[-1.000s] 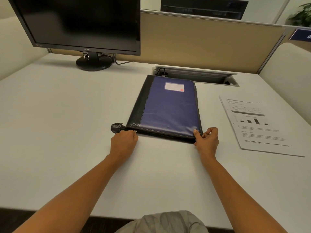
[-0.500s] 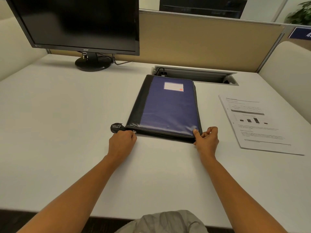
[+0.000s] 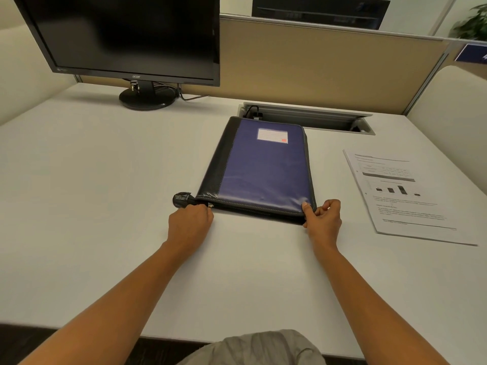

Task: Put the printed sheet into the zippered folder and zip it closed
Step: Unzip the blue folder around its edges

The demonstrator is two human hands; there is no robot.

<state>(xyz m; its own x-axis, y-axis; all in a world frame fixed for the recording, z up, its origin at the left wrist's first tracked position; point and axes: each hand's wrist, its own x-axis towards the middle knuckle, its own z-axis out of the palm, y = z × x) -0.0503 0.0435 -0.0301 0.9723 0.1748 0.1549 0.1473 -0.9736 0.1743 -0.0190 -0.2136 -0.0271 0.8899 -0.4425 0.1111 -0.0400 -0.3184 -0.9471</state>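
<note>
Progress: barely any, we reckon. Zippered folder lies closed on the desk, printed sheet off to its right, not yet inside. Our left hand pinches the zipper pull, right hand grips the folder's near corner. Unzipping, loading, rezipping remain.

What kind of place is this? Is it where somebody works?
Most likely an office cubicle. A computer monitor stands on a white desk, a tan divider panel runs behind it, and a printed sheet with a bar chart lies on the right.
</note>
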